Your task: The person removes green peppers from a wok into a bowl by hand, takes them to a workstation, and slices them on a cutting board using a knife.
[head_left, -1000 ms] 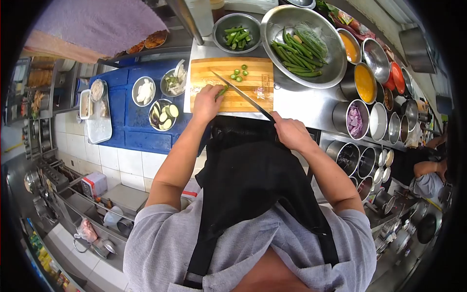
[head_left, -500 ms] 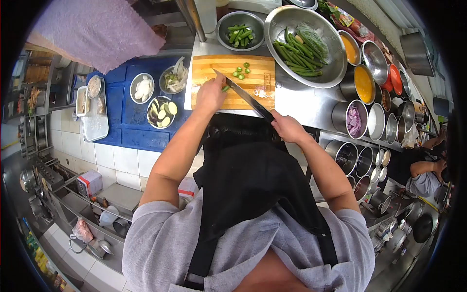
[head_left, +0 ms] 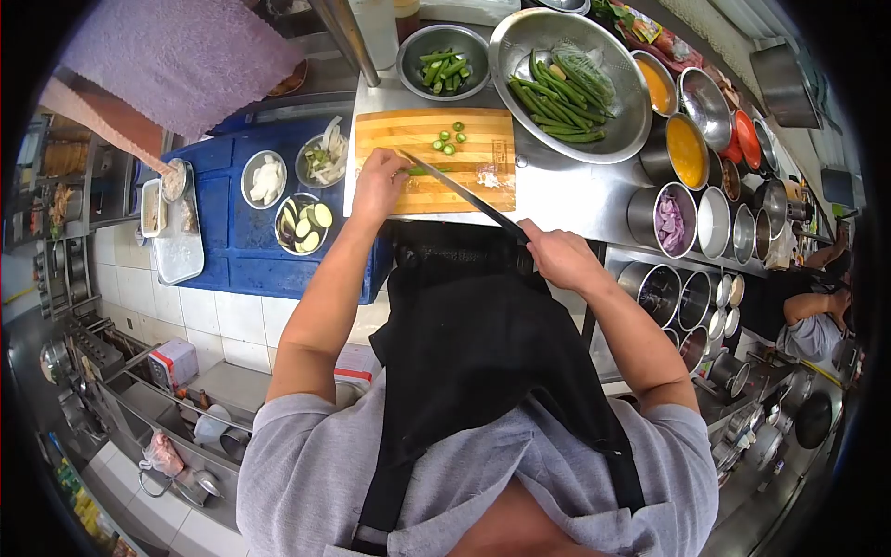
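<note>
On the wooden cutting board (head_left: 380, 130), my left hand (head_left: 378, 188) has its fingers closed on one end of a slim green pod (head_left: 429, 171) that looks like okra. My right hand (head_left: 564, 259) grips the handle of a long knife (head_left: 469, 196). The blade slants across the pod, its tip near my left fingertips; whether it touches the pod, I cannot tell. Several round green slices (head_left: 448, 148) lie farther back on the board. Behind it stand a small metal bowl (head_left: 408, 85) of cut green pieces and a large metal bowl (head_left: 633, 139) of whole pods.
Left, a blue surface (head_left: 223, 237) bears bowls of sliced eggplant (head_left: 306, 223) and white pieces (head_left: 267, 180). Metal containers crowd the right, including one of purple onion (head_left: 670, 225) and one of orange liquid (head_left: 688, 153). Another person (head_left: 812, 320) is at far right.
My left hand has shifted left on the board, exposing more of the pod. The knife now lies lower across it, and my right hand has come slightly right and toward me. The view has shifted slightly.
</note>
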The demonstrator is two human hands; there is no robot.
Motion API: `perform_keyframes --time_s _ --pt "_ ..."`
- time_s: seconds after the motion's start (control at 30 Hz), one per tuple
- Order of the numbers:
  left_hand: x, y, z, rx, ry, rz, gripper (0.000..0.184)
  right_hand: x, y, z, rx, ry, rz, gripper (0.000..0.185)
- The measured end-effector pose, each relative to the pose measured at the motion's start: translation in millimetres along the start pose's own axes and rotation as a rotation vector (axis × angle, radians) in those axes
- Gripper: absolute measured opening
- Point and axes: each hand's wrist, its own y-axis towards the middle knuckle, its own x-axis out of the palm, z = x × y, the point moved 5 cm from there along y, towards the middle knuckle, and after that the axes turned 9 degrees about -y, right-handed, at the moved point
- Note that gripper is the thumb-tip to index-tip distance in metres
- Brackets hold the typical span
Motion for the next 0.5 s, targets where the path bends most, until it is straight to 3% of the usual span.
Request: perform_keyframes --time_s 0.1,0.3,0.5 --pt "1 -1 2 0.083 0.051 0.030 0.020 15 10 -1 -0.015 -0.050 -0.043 0.034" --pt "3 -6 1 0.002 0.016 0.003 0.023 33 30 4 -0.015 0.006 -0.014 0.029" --pt "-2 3 -1 -0.051 0.131 -0.045 0.029 19 -8 37 0.106 0.480 0.036 0.028"
